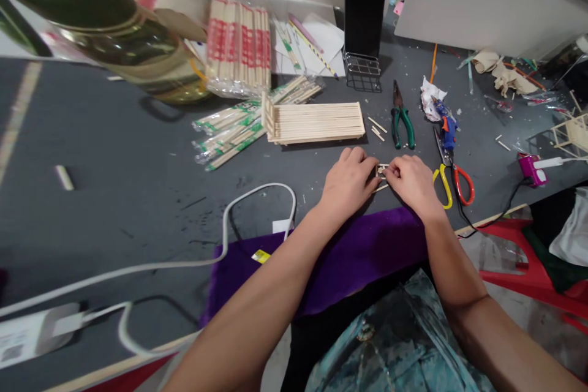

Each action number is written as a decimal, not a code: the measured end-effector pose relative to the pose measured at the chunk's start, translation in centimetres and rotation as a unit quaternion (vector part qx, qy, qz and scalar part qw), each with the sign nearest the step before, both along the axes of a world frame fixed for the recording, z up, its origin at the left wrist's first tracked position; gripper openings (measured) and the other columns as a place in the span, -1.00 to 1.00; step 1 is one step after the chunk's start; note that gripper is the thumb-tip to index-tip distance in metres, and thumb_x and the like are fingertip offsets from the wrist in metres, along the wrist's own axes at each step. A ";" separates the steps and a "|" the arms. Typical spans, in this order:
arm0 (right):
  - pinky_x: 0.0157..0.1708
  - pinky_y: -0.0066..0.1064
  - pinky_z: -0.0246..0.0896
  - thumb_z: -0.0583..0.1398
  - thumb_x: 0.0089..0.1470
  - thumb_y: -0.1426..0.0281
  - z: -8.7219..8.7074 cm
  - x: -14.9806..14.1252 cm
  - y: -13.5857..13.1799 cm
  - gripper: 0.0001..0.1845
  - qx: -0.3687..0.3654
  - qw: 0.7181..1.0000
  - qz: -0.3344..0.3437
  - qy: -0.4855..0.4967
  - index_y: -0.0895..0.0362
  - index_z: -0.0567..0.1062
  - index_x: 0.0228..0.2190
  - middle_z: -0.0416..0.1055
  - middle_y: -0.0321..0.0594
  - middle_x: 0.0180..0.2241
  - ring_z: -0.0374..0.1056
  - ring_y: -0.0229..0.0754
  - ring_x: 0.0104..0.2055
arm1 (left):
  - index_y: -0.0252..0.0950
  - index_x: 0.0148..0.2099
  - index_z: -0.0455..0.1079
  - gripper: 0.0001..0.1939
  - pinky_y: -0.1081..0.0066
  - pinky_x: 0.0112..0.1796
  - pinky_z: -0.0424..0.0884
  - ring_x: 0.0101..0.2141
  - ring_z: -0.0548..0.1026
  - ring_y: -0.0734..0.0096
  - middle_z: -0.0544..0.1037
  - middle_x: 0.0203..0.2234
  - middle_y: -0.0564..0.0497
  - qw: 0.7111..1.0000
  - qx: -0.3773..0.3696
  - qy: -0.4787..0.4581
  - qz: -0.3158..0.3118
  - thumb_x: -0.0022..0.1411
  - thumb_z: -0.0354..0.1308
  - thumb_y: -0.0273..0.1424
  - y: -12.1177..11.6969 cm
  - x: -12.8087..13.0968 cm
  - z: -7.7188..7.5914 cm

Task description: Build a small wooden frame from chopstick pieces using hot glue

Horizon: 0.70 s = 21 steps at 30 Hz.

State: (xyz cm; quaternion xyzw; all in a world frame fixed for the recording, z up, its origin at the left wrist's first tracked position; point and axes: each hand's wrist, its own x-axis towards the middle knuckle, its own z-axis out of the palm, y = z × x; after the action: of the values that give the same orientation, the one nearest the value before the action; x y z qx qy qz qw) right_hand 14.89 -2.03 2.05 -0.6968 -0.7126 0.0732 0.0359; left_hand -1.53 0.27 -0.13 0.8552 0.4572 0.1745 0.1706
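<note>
Between my two hands, low over the grey table, is a small frame of short wooden sticks (381,166). My left hand (350,179) grips its left side with thumb and fingers closed. From the right, my right hand (411,180) pinches its other side, with the fingertips partly hidden. Just below the frame a loose stick (381,188) lies on the table. Behind my hands is a long model bed-like piece made of chopsticks (316,122), with an upright end at its left. Several cut stick pieces (377,133) lie near its right end.
Green-handled pliers (403,119), red-and-yellow scissors (452,180) and a blue glue gun (448,128) lie at right. Wrapped chopsticks (248,119), a chopstick pack (239,46) and a large jug (138,43) stand behind left. A white cable (225,226) crosses the purple cloth (367,245).
</note>
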 end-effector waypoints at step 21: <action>-0.28 -0.31 0.13 0.16 0.22 0.35 0.4 -0.7 -0.2 -0.83 -0.025 0.999 -0.020 -0.031 0.08 0.53 -0.38 0.55 -0.13 -0.29 0.39 -0.03 -0.16 | -0.30 -0.07 0.47 -0.80 0.21 -0.13 0.41 -0.10 0.36 0.09 0.44 -0.17 -0.15 1.000 -0.018 0.010 0.002 0.31 0.12 -0.37 0.0 -0.1 0.2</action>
State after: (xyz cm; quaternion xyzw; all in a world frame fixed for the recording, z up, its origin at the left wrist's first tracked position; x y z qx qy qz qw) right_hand 14.21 -2.26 2.49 -0.7135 -0.6972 0.0691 -0.0020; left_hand -1.64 0.30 0.03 0.8529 0.4635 0.1582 0.1809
